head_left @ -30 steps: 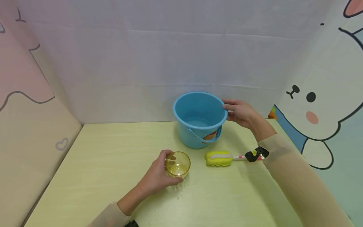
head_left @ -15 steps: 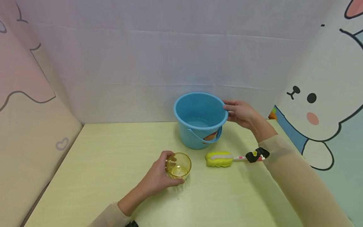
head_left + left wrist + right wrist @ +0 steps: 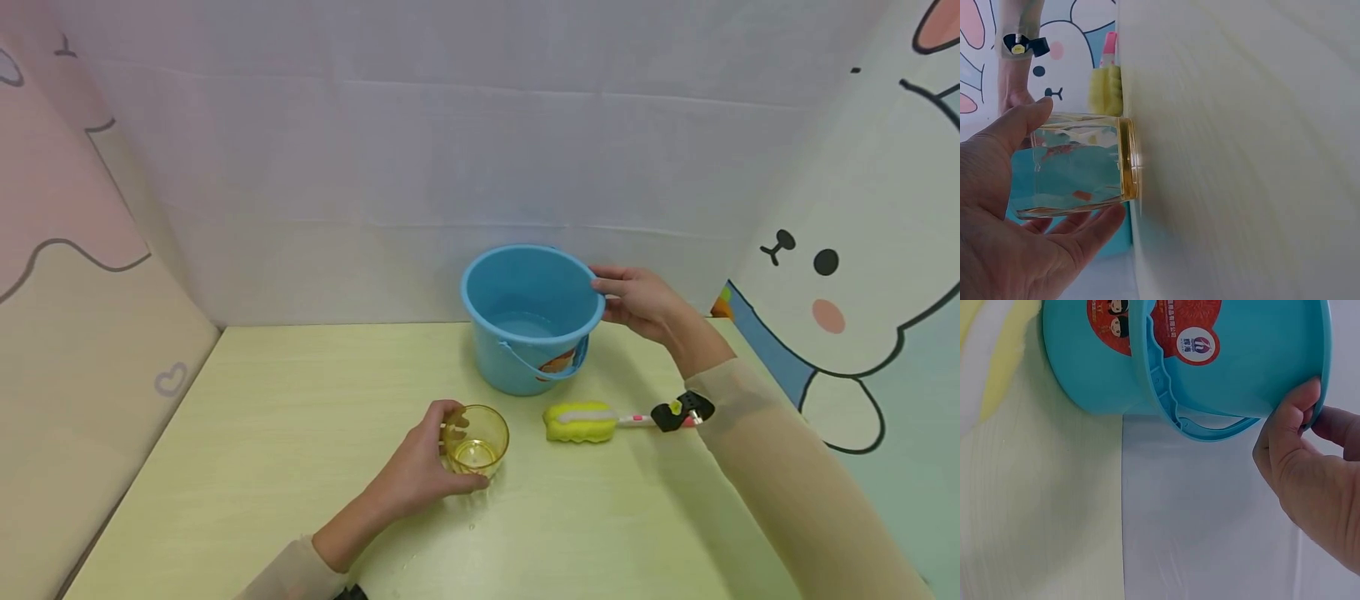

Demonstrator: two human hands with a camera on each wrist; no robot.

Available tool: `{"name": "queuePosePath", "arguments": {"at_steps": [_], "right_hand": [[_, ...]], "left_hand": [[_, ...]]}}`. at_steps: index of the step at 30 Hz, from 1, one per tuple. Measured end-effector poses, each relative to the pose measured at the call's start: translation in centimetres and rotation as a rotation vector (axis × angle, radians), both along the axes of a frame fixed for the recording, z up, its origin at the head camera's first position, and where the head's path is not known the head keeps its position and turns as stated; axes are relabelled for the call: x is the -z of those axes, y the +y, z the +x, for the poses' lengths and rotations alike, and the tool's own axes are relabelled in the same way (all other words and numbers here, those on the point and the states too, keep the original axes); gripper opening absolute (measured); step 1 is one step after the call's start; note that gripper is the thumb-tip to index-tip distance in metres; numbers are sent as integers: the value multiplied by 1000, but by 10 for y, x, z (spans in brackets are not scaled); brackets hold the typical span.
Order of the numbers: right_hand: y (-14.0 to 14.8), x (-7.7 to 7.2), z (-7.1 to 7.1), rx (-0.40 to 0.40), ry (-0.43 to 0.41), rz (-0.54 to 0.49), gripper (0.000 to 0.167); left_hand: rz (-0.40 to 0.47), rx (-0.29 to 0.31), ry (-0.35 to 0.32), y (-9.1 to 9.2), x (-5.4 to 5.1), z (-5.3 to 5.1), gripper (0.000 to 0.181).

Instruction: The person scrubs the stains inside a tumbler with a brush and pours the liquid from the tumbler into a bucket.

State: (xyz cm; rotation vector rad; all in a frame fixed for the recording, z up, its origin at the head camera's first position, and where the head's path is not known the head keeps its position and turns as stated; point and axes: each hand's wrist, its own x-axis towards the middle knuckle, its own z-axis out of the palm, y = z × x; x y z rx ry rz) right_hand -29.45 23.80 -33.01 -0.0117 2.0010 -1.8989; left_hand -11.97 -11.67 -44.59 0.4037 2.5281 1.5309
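My left hand (image 3: pixel 416 468) holds a clear amber glass cup (image 3: pixel 477 454) by its side, thumb on the near side and fingers round the far side. The cup (image 3: pixel 1075 165) is upright, its thick base at the table surface in the left wrist view. At the back, a blue plastic bucket (image 3: pixel 498 360) stands upright with its handle hanging down at the front. My right hand (image 3: pixel 641 304) pinches the bucket's right rim; in the right wrist view the fingers (image 3: pixel 1291 425) lie outside the wall and the thumb goes over the rim.
A yellow sponge bottle brush (image 3: pixel 580 425) with a white and pink handle lies right of the cup, below my right forearm. The pale table (image 3: pixel 300 400) meets a white curtain (image 3: pixel 337 192) behind the bucket. A few small drops are near the cup.
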Motion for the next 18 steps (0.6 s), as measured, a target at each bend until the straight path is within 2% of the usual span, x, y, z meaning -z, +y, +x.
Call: {"name": "queuePosePath", "arguments": {"at_steps": [11,18], "right_hand": [[4,0,2,-10,5,11,58],[5,1,4,-16,15,23,60]], "left_hand": [[33,37,-2,-1,2,0,101],[31,11,-25,-4,-1,1,107]]}}
